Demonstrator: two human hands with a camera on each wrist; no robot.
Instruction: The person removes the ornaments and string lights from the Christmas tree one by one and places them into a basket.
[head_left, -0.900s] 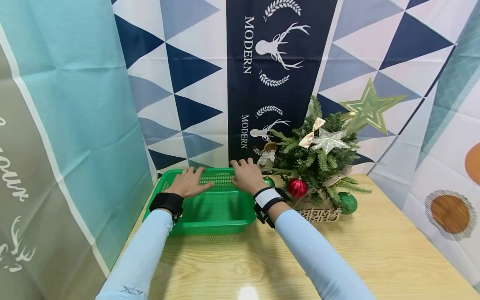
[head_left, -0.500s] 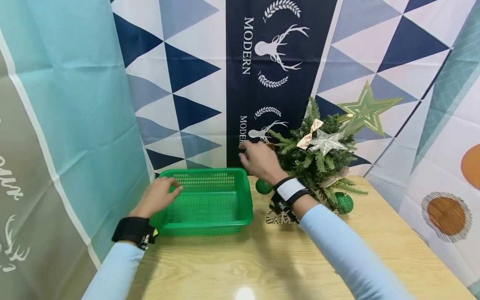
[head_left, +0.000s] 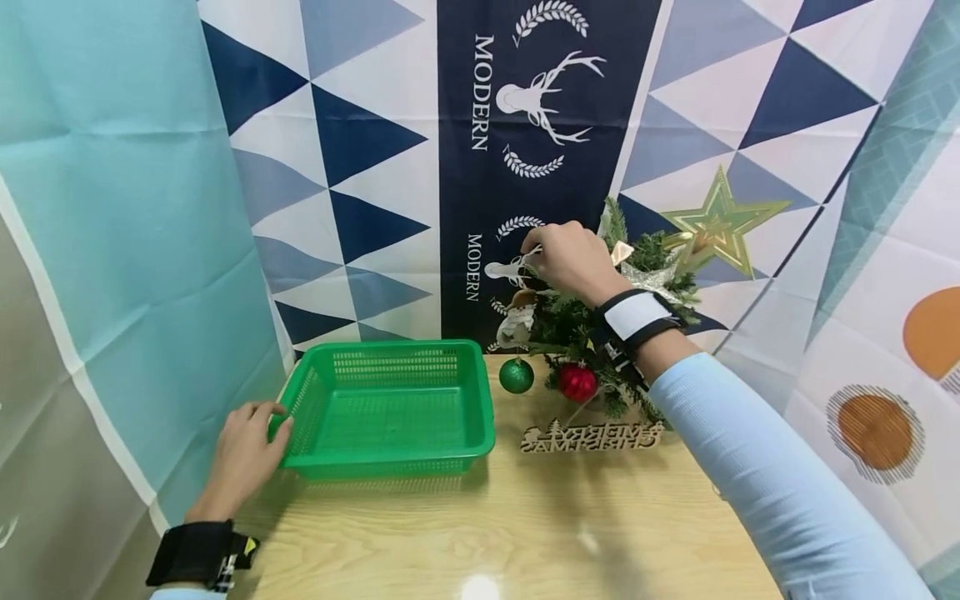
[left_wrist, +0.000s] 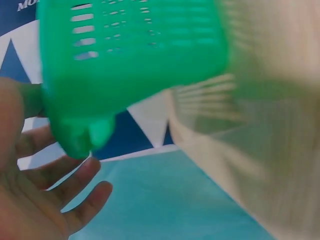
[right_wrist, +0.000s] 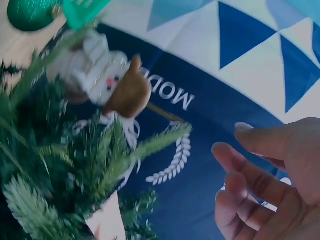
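since the earlier frames the right hand (head_left: pixel 566 260) has risen from the green perforated plastic basket (head_left: pixel 390 408) to the top of the small artificial christmas tree (head_left: pixel 600 333), fingers loosely curled by a branch tip, whether pinching i cannot tell. left hand (head_left: pixel 243 454) slid to the basket's nine o'clock rim, relaxed fingers touching it. a snowman ornament (right_wrist: pixel 100 75) hangs at the tree's nine o'clock.

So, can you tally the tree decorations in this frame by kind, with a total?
Stars: 2, a gold star and a silver star
Baubles: 2, a green bauble and a red bauble
Snowman figure: 1
Bow: 1
Total: 6
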